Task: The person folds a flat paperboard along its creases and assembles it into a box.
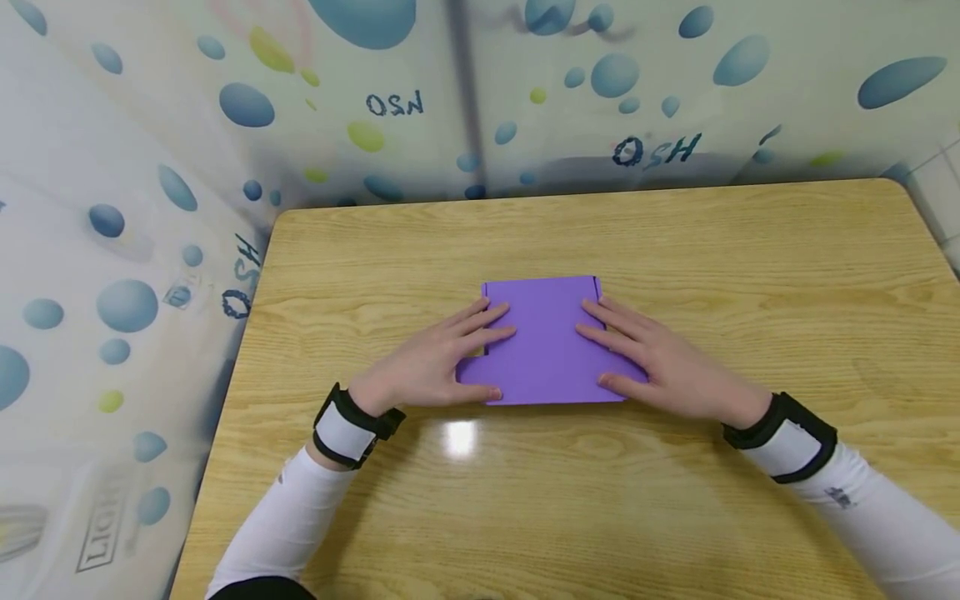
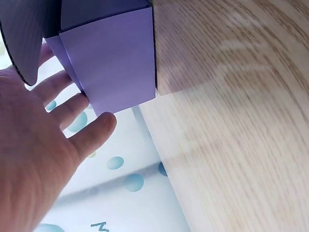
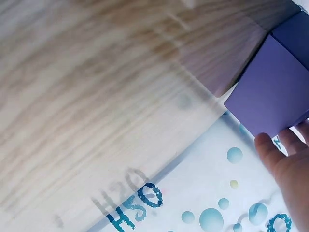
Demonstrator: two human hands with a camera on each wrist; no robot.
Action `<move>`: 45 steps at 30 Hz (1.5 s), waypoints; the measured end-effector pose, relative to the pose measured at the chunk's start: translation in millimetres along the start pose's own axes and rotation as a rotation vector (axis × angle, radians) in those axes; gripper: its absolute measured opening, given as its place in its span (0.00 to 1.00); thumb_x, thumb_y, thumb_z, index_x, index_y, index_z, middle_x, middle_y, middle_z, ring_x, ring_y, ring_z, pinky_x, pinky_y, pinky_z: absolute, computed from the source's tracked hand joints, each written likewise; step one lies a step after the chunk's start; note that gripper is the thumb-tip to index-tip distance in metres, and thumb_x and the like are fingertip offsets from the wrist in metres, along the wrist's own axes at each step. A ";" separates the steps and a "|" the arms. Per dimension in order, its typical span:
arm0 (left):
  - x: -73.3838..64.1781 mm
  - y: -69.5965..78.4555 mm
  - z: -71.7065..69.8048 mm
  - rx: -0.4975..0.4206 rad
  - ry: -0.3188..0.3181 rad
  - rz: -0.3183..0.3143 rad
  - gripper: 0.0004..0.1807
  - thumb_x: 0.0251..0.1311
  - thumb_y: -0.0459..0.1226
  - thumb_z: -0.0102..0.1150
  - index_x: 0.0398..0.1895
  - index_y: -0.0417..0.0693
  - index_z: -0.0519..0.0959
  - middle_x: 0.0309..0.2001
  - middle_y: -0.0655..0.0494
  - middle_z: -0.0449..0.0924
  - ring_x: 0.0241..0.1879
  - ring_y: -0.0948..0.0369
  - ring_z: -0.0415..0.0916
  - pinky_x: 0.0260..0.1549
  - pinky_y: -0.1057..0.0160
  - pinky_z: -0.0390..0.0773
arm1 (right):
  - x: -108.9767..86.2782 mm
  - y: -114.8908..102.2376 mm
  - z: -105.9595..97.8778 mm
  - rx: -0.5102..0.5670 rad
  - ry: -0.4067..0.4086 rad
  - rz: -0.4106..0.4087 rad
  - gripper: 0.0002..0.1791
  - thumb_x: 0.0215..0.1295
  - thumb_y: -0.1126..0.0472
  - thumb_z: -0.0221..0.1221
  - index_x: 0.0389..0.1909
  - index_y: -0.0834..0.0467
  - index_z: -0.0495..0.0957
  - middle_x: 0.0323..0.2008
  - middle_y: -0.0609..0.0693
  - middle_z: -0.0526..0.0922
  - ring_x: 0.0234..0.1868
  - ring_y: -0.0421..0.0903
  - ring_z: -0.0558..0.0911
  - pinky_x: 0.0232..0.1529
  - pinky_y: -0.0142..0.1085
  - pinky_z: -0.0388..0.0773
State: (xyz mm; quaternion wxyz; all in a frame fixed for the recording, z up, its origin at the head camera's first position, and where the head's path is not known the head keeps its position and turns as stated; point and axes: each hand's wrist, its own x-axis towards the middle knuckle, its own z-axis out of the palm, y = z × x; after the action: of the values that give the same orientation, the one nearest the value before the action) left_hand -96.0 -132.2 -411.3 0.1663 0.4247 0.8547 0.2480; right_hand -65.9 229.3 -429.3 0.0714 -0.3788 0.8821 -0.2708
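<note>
A purple cardboard box (image 1: 555, 342) lies on the wooden table in front of me, its broad lid panel facing up. Small side flaps stick out near its front corners, the left flap (image 1: 470, 367) the plainer one. My left hand (image 1: 438, 358) rests on the lid's left edge with fingers spread and straight. From the opposite side, my right hand (image 1: 663, 362) lies over the right edge in the same way, covering part of that flap. In the left wrist view, a dark flap (image 2: 21, 38) projects from the box beside the palm.
The wood-grain table (image 1: 525, 500) reflects a bright light spot just before the box. Behind it and to the left hangs a pale curtain (image 1: 360, 158) printed with blue and green drops. Black-and-white bands (image 1: 348, 429) circle both wrists.
</note>
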 end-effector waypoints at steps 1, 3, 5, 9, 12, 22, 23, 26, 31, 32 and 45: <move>-0.1 -0.1 0.3 0.003 0.001 -0.002 0.46 0.65 0.60 0.64 0.81 0.54 0.61 0.83 0.58 0.43 0.81 0.57 0.34 0.76 0.50 0.50 | 0.0 0.2 1.2 -0.011 0.000 -0.001 0.39 0.73 0.52 0.64 0.80 0.49 0.60 0.82 0.51 0.52 0.81 0.55 0.48 0.78 0.41 0.45; -0.5 -0.7 1.3 0.007 0.001 -0.001 0.46 0.65 0.60 0.65 0.81 0.53 0.61 0.83 0.58 0.43 0.81 0.57 0.34 0.76 0.50 0.50 | 0.1 0.3 3.3 -0.033 0.003 -0.010 0.39 0.73 0.52 0.64 0.81 0.50 0.60 0.82 0.52 0.52 0.81 0.56 0.49 0.78 0.47 0.49; -0.9 -1.8 3.0 0.013 0.003 0.003 0.46 0.65 0.59 0.65 0.81 0.53 0.61 0.83 0.57 0.43 0.81 0.56 0.34 0.76 0.50 0.50 | 0.3 0.7 5.3 -0.056 0.007 -0.016 0.39 0.73 0.51 0.63 0.81 0.50 0.60 0.82 0.53 0.51 0.81 0.57 0.50 0.77 0.52 0.52; -1.7 -2.9 5.9 0.021 0.017 0.014 0.46 0.65 0.59 0.66 0.81 0.52 0.62 0.83 0.56 0.44 0.81 0.57 0.33 0.76 0.51 0.50 | 0.2 2.5 9.6 -0.095 0.008 -0.020 0.40 0.73 0.49 0.63 0.81 0.50 0.58 0.82 0.53 0.50 0.81 0.58 0.50 0.76 0.54 0.52; -1.4 -3.6 7.5 0.028 0.019 0.014 0.46 0.65 0.59 0.66 0.80 0.52 0.62 0.83 0.57 0.43 0.81 0.57 0.33 0.76 0.51 0.48 | -0.1 4.0 12.6 -0.111 0.006 -0.023 0.41 0.73 0.47 0.62 0.81 0.50 0.57 0.82 0.53 0.49 0.81 0.58 0.49 0.77 0.55 0.50; -1.0 -7.2 12.6 0.059 0.018 0.014 0.45 0.65 0.59 0.65 0.80 0.52 0.62 0.84 0.56 0.42 0.81 0.57 0.30 0.77 0.51 0.46 | -0.2 5.2 18.4 -0.146 -0.005 -0.007 0.41 0.75 0.46 0.60 0.82 0.51 0.56 0.83 0.54 0.46 0.81 0.58 0.46 0.77 0.58 0.48; -1.0 -7.5 13.1 0.062 0.021 0.014 0.45 0.65 0.59 0.65 0.80 0.52 0.62 0.84 0.56 0.42 0.81 0.58 0.29 0.77 0.51 0.47 | -0.4 5.3 18.7 -0.148 -0.005 -0.007 0.41 0.75 0.45 0.60 0.82 0.51 0.56 0.83 0.54 0.46 0.81 0.58 0.45 0.76 0.58 0.47; -0.7 -8.1 14.5 0.068 0.028 0.012 0.45 0.65 0.59 0.65 0.80 0.52 0.62 0.84 0.57 0.42 0.81 0.58 0.29 0.77 0.51 0.47 | -0.6 5.7 19.7 -0.148 0.004 -0.013 0.40 0.75 0.45 0.59 0.82 0.52 0.56 0.83 0.53 0.46 0.81 0.58 0.45 0.76 0.59 0.48; -0.4 -8.5 13.6 0.078 0.028 0.012 0.45 0.65 0.59 0.66 0.80 0.51 0.63 0.83 0.55 0.43 0.81 0.57 0.30 0.77 0.50 0.48 | 0.8 7.0 20.1 -0.145 0.018 -0.029 0.40 0.75 0.45 0.59 0.81 0.52 0.57 0.83 0.54 0.47 0.81 0.58 0.46 0.78 0.55 0.46; 0.0 -8.4 12.8 0.077 0.025 0.014 0.45 0.65 0.59 0.66 0.80 0.51 0.63 0.83 0.55 0.43 0.81 0.57 0.30 0.77 0.50 0.48 | 1.1 7.3 19.3 -0.136 0.016 -0.028 0.40 0.75 0.46 0.60 0.81 0.52 0.57 0.83 0.54 0.47 0.81 0.58 0.46 0.78 0.54 0.46; -13.0 -29.0 -29.8 0.024 0.165 0.019 0.34 0.75 0.45 0.59 0.79 0.46 0.63 0.81 0.47 0.54 0.80 0.51 0.46 0.73 0.45 0.57 | -15.4 30.8 -28.3 0.307 0.169 -0.045 0.34 0.80 0.47 0.54 0.78 0.59 0.63 0.80 0.58 0.57 0.80 0.48 0.53 0.73 0.28 0.49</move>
State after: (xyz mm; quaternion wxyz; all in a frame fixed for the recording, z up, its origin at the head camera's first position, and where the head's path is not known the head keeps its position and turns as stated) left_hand -121.8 -166.1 -402.3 0.0877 0.4127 0.8645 0.2733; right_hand -83.8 269.6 -423.1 0.0482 -0.3590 0.8246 -0.4346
